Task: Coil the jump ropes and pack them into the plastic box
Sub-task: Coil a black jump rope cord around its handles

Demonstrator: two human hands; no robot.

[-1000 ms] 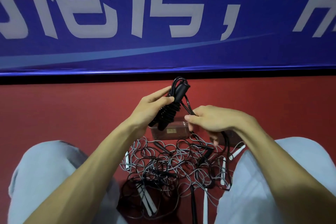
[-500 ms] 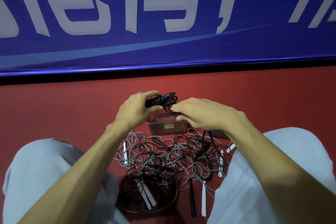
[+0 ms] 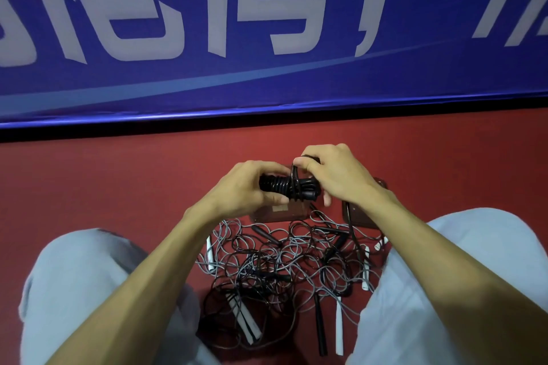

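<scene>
**Jump ropes (image 3: pixel 284 270): one bundle in hand, the heap not yet coiled**

A blue banner (image 3: pixel 267 38) filled the top of the view. It carried big white Chinese characters and a comma, but the characters were cropped by the frame edge and could not be read with confidence. Below it lay a red floor (image 3: pixel 103 181), with the person's grey-clad knees (image 3: pixel 89 290) at either side.

Between the knees, black and grey cords with black and white handles sprawled in a loose tangle on the floor, so most of the coiling looked undone. Just beyond the tangle sat the brownish, see-through plastic box (image 3: pixel 267 215), mostly hidden under the hands. Nothing packed could be made out in it. A second brown piece (image 3: pixel 363 213) lay near it to the right; whether it was a lid or another box I could not tell.

Over the box was one black jump rope (image 3: pixel 284 187), its cord wound tightly round the handles. The left hand (image 3: pixel 237 192) had its fingers (image 3: pixel 268 168) wrapped round one end of the bundle. The right hand (image 3: pixel 341 178) pinched a loop of cord at the top. That rope seemed nearly ready to pack. The label (image 3: pixel 280 208) on the box was too small to read.
</scene>
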